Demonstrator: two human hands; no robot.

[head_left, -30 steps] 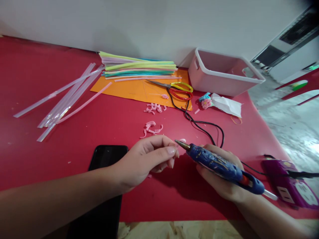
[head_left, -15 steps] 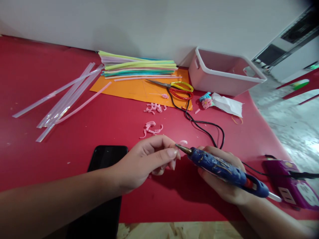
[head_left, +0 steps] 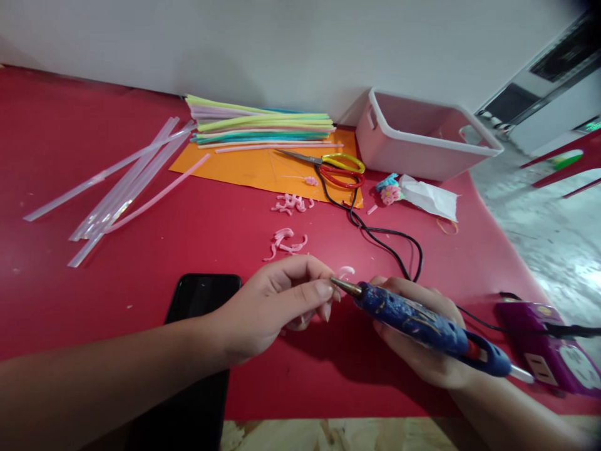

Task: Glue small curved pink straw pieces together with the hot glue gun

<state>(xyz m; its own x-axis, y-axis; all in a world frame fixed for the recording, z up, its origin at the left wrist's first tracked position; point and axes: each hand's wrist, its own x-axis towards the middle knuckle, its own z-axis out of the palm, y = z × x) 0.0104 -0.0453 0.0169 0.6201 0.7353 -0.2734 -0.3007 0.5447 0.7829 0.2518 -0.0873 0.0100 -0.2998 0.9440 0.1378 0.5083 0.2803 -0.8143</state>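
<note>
My right hand (head_left: pixel 422 332) is wrapped round a blue hot glue gun (head_left: pixel 413 319), and a clear glue stick (head_left: pixel 521 374) pokes out of its back end. The gun's metal nozzle points left, right at the fingertips of my left hand (head_left: pixel 295 294). Those fingers are pinched together; whatever they hold is hidden or too small to make out. Just beyond the nozzle a small pale pink piece (head_left: pixel 346 271) shows. Curled pink pipe cleaner pieces (head_left: pixel 286 241) lie behind my left hand, with another little heap (head_left: pixel 291 203) farther back.
Scissors (head_left: pixel 328 166) and a bundle of coloured pipe cleaners (head_left: pixel 263 125) rest on orange paper (head_left: pixel 235 170). Glue sticks (head_left: pixel 126 181) lie left, a phone (head_left: pixel 201 294) under my left forearm. A bin (head_left: pixel 422 147), black cord (head_left: pixel 389 232) and purple power strip (head_left: pixel 539 351) are right.
The glue gun has shifted very slightly down and right, its nozzle still by my left fingertips. My left hand has hardly moved.
</note>
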